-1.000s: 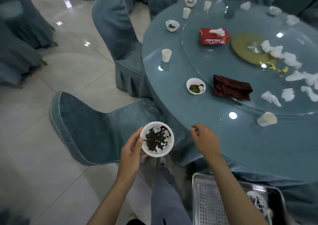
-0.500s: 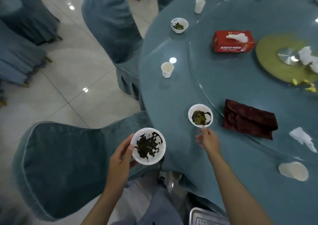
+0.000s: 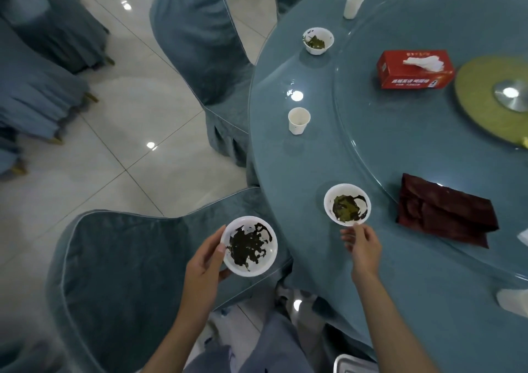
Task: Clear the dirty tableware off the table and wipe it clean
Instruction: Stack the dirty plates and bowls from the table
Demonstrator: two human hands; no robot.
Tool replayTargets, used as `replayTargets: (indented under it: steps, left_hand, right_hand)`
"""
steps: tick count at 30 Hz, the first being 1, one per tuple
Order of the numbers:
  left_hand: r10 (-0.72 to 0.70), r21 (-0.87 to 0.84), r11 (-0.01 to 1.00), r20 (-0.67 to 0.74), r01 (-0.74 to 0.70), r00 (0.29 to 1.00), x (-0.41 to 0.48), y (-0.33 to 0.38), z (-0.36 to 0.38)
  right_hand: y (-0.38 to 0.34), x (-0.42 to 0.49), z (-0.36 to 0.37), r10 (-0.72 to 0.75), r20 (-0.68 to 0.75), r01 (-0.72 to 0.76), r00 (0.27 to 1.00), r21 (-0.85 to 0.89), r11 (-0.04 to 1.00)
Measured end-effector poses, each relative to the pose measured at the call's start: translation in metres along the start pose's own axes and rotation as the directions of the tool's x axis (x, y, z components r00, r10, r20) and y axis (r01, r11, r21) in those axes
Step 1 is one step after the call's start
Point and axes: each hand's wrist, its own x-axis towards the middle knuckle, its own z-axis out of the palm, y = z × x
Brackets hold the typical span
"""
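A person's left hand grips a white bowl, thumb on its left rim, holding it just off the table's edge above a blue-covered chair; dark wet tea leaves smear its inside. To the right, a second bowl, streaked with greenish leaves, stands on the round blue table near its edge. The right hand reaches its near rim with loosely bent fingers; whether they pinch it cannot be told. A second chair stands against the table's left edge. Farther along that edge stand a paper cup and a third bowl. On the glass turntable sits a red tissue box, and a folded dark red cloth lies at its rim, near the second bowl. Pale floor tiles lie open on the left between chairs; a metal tray corner shows at the bottom.
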Motion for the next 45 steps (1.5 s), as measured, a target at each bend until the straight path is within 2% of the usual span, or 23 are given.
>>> replayTargets:
  steps: [8, 14, 21, 24, 30, 35, 40, 45]
  left_hand:
    - [0.014, -0.087, 0.996, 0.044, -0.01, 0.999, 0.017, -0.006, -0.08]
    - [0.043, -0.107, 0.994, 0.215, -0.02, 0.976, 0.024, 0.002, -0.152]
    - [0.117, -0.124, 0.989, 0.334, -0.079, 0.935, 0.005, 0.025, -0.202]
    - [0.155, -0.107, 0.986, 0.352, -0.125, 0.923, 0.001, 0.03, -0.215]
    - [0.191, -0.088, 0.981, 0.367, -0.171, 0.91, -0.007, 0.043, -0.248]
    - [0.16, -0.081, 0.987, 0.377, -0.139, 0.912, -0.001, 0.053, -0.281]
    - [0.175, -0.005, 0.982, 0.412, -0.19, 0.894, 0.04, 0.069, -0.319]
    - [0.162, -0.029, 0.986, 0.456, -0.167, 0.875, 0.106, 0.096, -0.371]
  right_hand:
    - [0.002, -0.118, 0.061, -0.064, 0.163, 0.061, 0.984, 0.022, 0.998]
    - [0.024, -0.245, 0.115, -0.148, 0.231, 0.145, 0.962, 0.032, 0.989]
    - [0.029, -0.328, 0.159, -0.196, 0.395, 0.263, 0.897, -0.122, 0.957]
    - [0.032, -0.345, 0.167, -0.238, 0.374, 0.304, 0.896, -0.128, 0.944]
    - [0.043, -0.369, 0.188, -0.293, 0.344, 0.318, 0.892, -0.016, 0.948]
    - [0.045, -0.392, 0.218, -0.32, 0.316, 0.331, 0.893, 0.021, 0.943]
    - [0.045, -0.401, 0.269, -0.352, 0.258, 0.355, 0.9, 0.036, 0.934]
    - [0.034, -0.415, 0.352, -0.362, 0.208, 0.346, 0.909, 0.11, 0.932]
